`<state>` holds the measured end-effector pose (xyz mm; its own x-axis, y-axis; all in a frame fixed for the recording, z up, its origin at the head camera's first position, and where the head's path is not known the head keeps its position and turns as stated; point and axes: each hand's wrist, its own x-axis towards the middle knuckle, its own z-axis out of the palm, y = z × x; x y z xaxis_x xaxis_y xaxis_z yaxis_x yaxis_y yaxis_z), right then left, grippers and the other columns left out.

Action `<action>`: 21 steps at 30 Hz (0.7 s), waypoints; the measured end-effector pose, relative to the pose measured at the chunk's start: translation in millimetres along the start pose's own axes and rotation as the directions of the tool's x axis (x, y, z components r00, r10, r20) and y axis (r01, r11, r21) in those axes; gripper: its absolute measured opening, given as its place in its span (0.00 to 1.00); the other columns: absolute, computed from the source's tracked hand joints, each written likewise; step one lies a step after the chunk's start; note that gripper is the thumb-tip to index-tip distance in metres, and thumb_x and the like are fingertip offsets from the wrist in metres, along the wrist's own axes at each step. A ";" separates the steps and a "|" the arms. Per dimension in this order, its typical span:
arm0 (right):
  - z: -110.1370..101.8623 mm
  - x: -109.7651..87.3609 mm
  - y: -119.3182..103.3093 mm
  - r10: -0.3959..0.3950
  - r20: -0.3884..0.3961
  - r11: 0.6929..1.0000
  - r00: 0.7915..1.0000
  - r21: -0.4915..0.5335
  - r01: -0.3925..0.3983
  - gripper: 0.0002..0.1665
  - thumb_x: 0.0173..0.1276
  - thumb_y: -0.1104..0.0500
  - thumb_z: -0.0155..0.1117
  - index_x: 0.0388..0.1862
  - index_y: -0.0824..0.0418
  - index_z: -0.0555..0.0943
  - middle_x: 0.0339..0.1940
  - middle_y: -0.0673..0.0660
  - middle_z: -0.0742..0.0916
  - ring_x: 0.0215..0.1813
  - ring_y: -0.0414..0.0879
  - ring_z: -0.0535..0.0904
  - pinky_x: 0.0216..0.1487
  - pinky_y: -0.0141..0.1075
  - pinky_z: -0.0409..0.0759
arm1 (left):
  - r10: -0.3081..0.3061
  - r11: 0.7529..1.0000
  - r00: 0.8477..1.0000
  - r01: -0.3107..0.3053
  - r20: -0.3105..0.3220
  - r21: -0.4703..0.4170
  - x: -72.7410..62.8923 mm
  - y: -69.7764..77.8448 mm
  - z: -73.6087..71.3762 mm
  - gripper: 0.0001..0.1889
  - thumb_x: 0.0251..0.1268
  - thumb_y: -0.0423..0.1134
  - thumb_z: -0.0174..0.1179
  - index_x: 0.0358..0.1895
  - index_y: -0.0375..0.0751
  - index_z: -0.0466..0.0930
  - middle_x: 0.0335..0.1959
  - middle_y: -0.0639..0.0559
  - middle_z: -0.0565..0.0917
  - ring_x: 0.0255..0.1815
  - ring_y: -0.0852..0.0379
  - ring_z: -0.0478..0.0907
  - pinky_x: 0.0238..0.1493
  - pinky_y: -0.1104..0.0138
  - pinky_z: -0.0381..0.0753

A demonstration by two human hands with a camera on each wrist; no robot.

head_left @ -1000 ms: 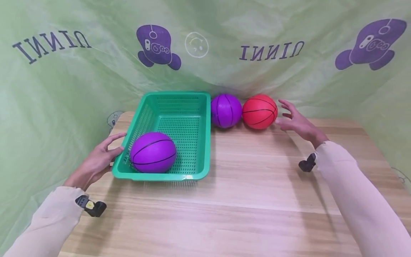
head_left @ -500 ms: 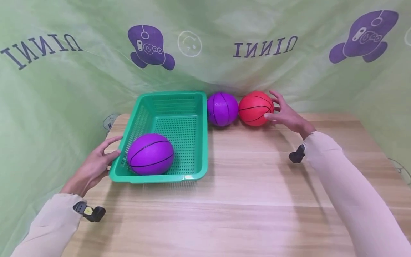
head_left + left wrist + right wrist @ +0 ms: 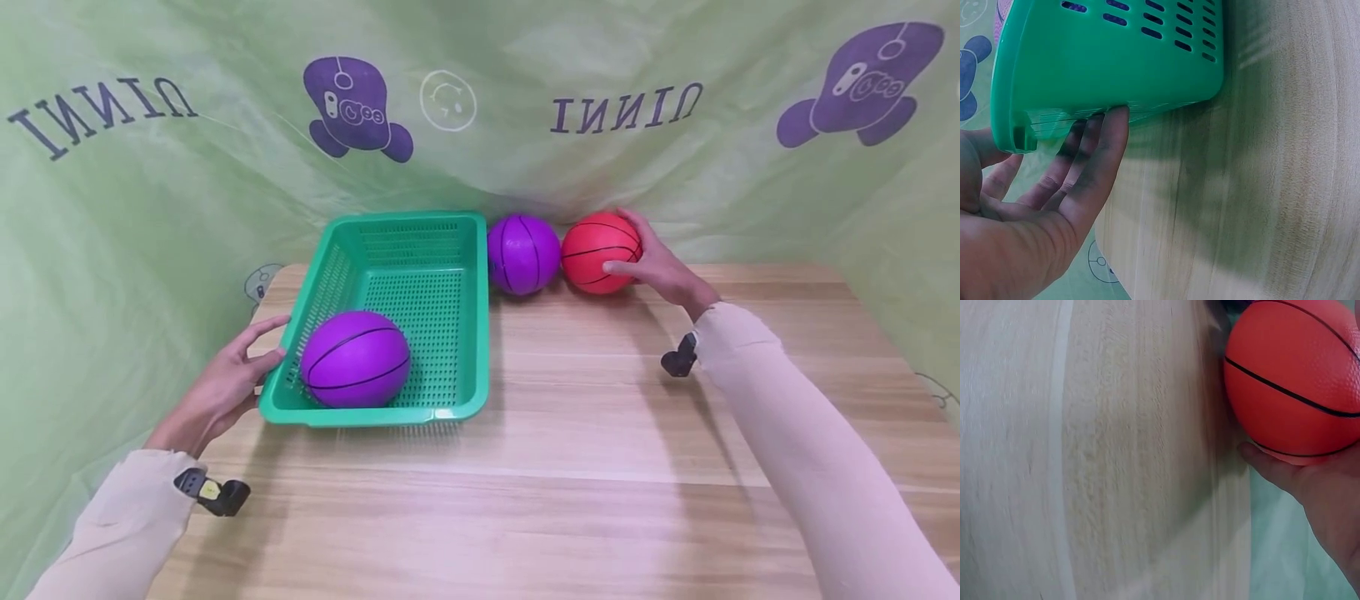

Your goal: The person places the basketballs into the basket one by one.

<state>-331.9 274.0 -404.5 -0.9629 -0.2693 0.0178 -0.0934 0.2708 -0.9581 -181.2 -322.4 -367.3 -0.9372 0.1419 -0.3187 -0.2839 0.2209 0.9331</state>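
My right hand grips a red toy basketball from its right side, the thumb across the front and the fingers round the back. A purple ball stands just left of it, close against a green perforated basket. Inside the basket, toward the near left corner, lies another purple ball. My left hand touches the basket's left side with its fingers extended. In the left wrist view, the fingertips rest against the outer wall below the rim. The right wrist view shows a finger under the red ball.
Everything stands on a light wooden table. A pale green printed curtain hangs right behind the balls and basket and along both sides. Black wrist cameras sit at both cuffs.
My right hand has moved left and in from beside the red ball to grip it. The left hand stays at the basket's side. The head view has shifted slightly.
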 end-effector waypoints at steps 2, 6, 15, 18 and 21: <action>2.7 1.2 1.6 -0.001 -0.013 1.000 1.000 0.008 0.001 0.57 0.67 0.62 0.69 0.83 0.43 0.44 0.76 0.59 0.59 0.69 0.62 0.65 0.53 0.42 0.81 | -0.006 1.000 1.000 0.006 -0.001 0.001 -0.4 -0.6 -0.3 0.31 0.81 0.42 0.49 0.81 0.58 0.49 0.44 0.56 0.84 0.43 0.56 0.84 0.42 0.57 0.86; 5.0 2.5 5.3 -0.001 -0.045 1.000 0.999 0.023 0.002 0.57 0.66 0.62 0.70 0.82 0.44 0.45 0.75 0.60 0.60 0.69 0.62 0.64 0.53 0.40 0.81 | -0.005 1.000 1.000 0.005 -0.006 0.016 -0.1 -0.4 -0.5 0.31 0.81 0.42 0.48 0.81 0.58 0.49 0.44 0.57 0.84 0.43 0.57 0.84 0.42 0.58 0.86; 3.0 1.9 8.0 -0.006 -0.076 0.999 0.997 -0.045 0.003 0.59 0.63 0.61 0.72 0.82 0.47 0.45 0.75 0.61 0.61 0.70 0.62 0.63 0.62 0.49 0.75 | 0.006 0.999 1.000 -0.006 0.001 -0.031 0.6 1.4 1.4 0.31 0.81 0.41 0.50 0.80 0.57 0.51 0.44 0.55 0.84 0.43 0.56 0.84 0.41 0.57 0.86; 4.8 3.0 6.6 -0.006 -0.078 0.999 0.997 -0.051 0.002 0.59 0.63 0.62 0.73 0.82 0.47 0.46 0.75 0.62 0.60 0.71 0.63 0.62 0.65 0.56 0.71 | 0.009 0.998 1.000 -0.009 -0.001 -0.061 -1.1 0.9 1.3 0.30 0.80 0.40 0.50 0.80 0.57 0.53 0.44 0.55 0.84 0.42 0.56 0.84 0.40 0.58 0.86; 7.0 4.0 3.3 -0.007 -0.078 0.999 0.997 -0.051 0.004 0.59 0.62 0.62 0.73 0.82 0.47 0.46 0.75 0.62 0.60 0.71 0.64 0.62 0.66 0.58 0.69 | 0.015 0.998 1.000 -0.015 -0.006 -0.060 -3.0 1.0 0.9 0.30 0.80 0.40 0.50 0.79 0.57 0.54 0.43 0.55 0.84 0.42 0.57 0.84 0.40 0.58 0.86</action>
<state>-334.2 267.4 -409.6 -0.9789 -0.1988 0.0471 -0.1096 0.3164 -0.9423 -178.5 -321.8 -365.6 -0.9425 0.1391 -0.3038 -0.2813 0.1604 0.9461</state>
